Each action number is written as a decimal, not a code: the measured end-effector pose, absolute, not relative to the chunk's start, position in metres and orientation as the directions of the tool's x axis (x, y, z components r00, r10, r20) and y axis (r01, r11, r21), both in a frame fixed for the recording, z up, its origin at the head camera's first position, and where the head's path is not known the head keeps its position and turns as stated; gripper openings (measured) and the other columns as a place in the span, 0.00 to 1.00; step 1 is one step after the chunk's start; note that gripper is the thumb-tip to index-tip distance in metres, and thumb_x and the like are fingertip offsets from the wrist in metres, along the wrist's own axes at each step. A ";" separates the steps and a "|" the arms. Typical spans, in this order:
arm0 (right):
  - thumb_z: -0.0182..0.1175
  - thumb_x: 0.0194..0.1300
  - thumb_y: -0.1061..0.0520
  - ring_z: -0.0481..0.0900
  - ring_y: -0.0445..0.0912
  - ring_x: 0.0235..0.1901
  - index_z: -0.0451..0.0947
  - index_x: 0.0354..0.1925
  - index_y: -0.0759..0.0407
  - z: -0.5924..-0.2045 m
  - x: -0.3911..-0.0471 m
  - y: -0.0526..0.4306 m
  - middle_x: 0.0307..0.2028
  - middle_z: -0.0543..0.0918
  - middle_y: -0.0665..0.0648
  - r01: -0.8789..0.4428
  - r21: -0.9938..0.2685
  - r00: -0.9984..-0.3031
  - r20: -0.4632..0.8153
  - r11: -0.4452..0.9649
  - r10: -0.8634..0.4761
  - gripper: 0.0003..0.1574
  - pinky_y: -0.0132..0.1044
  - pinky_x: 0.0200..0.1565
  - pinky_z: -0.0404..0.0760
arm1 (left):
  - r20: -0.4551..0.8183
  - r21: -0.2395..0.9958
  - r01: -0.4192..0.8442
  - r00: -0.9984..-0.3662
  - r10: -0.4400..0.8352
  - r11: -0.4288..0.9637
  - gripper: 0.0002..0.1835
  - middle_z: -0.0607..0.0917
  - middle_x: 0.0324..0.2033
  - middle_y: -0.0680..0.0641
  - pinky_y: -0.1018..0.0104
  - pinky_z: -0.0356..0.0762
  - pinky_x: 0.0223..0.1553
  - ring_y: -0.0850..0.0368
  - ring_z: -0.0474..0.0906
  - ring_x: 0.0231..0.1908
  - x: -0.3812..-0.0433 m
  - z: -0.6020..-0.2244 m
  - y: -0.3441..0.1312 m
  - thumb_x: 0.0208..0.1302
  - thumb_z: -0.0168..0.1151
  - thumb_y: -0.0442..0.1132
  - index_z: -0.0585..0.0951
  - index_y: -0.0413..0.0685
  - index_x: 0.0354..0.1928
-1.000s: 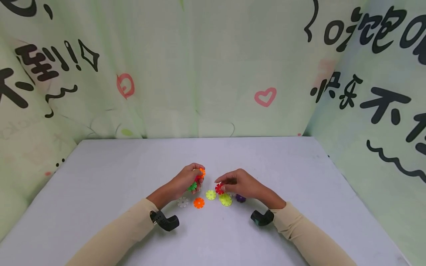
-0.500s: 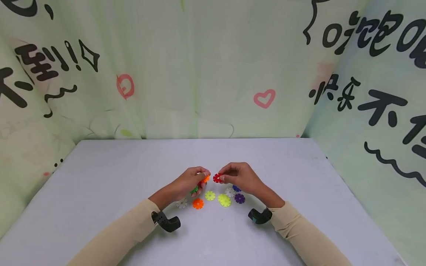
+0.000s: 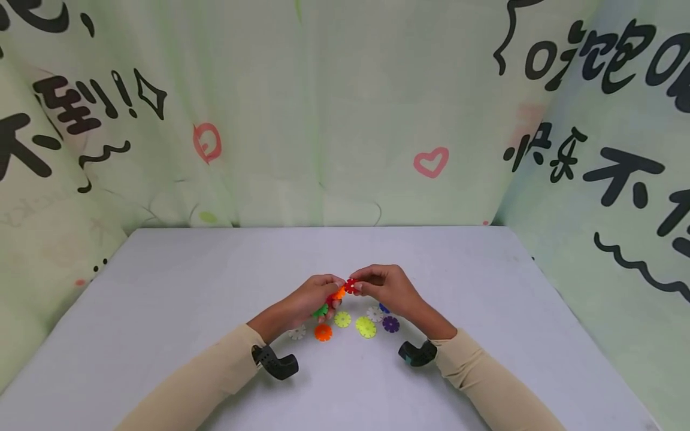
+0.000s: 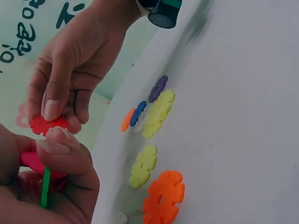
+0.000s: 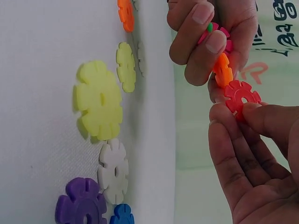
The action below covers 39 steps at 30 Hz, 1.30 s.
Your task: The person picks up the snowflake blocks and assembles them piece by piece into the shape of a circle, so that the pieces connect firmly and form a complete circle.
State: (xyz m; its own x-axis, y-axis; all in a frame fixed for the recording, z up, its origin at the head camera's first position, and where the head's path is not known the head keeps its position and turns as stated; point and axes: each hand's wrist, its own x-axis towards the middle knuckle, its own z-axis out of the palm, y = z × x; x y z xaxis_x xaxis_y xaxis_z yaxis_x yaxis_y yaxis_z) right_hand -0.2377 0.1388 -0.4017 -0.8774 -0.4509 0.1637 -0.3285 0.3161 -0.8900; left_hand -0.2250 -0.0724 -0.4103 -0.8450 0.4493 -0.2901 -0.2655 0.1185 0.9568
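Observation:
In the head view my left hand [image 3: 307, 299] grips a short chain of notched, flower-shaped plastic discs: a green disc [image 4: 45, 189], a pinkish-red disc [image 4: 32, 161] and an orange disc [image 5: 223, 72]. Between thumb and fingers, my right hand [image 3: 390, 292] pinches a red flower disc [image 5: 240, 97]. Its edge meets the orange disc's rim in the right wrist view; whether their notches are interlocked I cannot tell. Both hands are raised above the table, close together. Left fingers cover part of the chain.
On the white table [image 3: 226, 257] below lie loose discs: orange [image 3: 323, 333], small yellow [image 3: 342, 319], larger yellow [image 3: 366, 327], purple [image 3: 390, 324], white [image 5: 113, 172] and blue [image 5: 122, 215]. Another white disc [image 3: 297, 333] lies by the left wrist. A printed curtain [image 3: 323, 120] hangs behind.
My right hand has lifted the red disc off the table and brought it against the orange one. My left hand has moved slightly right with its chain, turning the orange disc toward the red.

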 end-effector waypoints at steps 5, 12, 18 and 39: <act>0.63 0.64 0.65 0.86 0.47 0.36 0.82 0.44 0.65 -0.401 -0.236 0.140 0.39 0.86 0.58 -0.350 -0.885 -0.876 0.194 0.307 -0.441 0.10 0.37 0.42 0.82 | -0.292 0.955 -0.284 -0.843 0.452 0.087 0.16 0.74 0.28 0.44 0.72 0.68 0.20 0.56 0.68 0.21 -0.224 -0.407 -0.069 0.77 0.46 0.45 0.72 0.39 0.54; 0.63 0.63 0.67 0.86 0.47 0.35 0.79 0.42 0.66 -0.400 -0.235 0.135 0.38 0.85 0.59 -0.386 -0.878 -0.868 0.241 0.284 -0.434 0.08 0.37 0.42 0.82 | -0.298 0.952 -0.300 -0.860 0.414 0.062 0.19 0.73 0.27 0.45 0.72 0.67 0.19 0.56 0.67 0.20 -0.226 -0.406 -0.065 0.77 0.45 0.47 0.72 0.37 0.52; 0.63 0.61 0.70 0.86 0.49 0.34 0.77 0.39 0.66 -0.397 -0.234 0.136 0.38 0.86 0.60 -0.415 -0.871 -0.851 0.269 0.263 -0.451 0.07 0.38 0.42 0.82 | -0.285 0.958 -0.273 -0.878 0.386 0.088 0.19 0.72 0.24 0.47 0.73 0.65 0.17 0.57 0.66 0.19 -0.229 -0.402 -0.058 0.76 0.46 0.50 0.74 0.38 0.46; 0.66 0.63 0.59 0.81 0.45 0.35 0.81 0.43 0.65 -0.399 -0.232 0.150 0.36 0.84 0.50 -0.369 -0.797 -0.836 0.060 0.478 -0.546 0.11 0.36 0.41 0.82 | -0.360 0.931 -0.362 -0.885 0.296 0.048 0.25 0.76 0.27 0.47 0.71 0.73 0.30 0.57 0.73 0.27 -0.223 -0.400 -0.072 0.69 0.59 0.51 0.74 0.36 0.56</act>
State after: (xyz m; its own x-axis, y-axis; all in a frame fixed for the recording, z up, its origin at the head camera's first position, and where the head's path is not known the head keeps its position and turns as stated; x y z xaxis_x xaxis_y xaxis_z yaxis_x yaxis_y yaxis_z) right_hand -0.2324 0.1501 -0.3988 -0.8357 -0.5459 0.0597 -0.3691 0.4779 -0.7971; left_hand -0.2231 -0.0723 -0.4001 -0.8851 0.2956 -0.3595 -0.3621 0.0480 0.9309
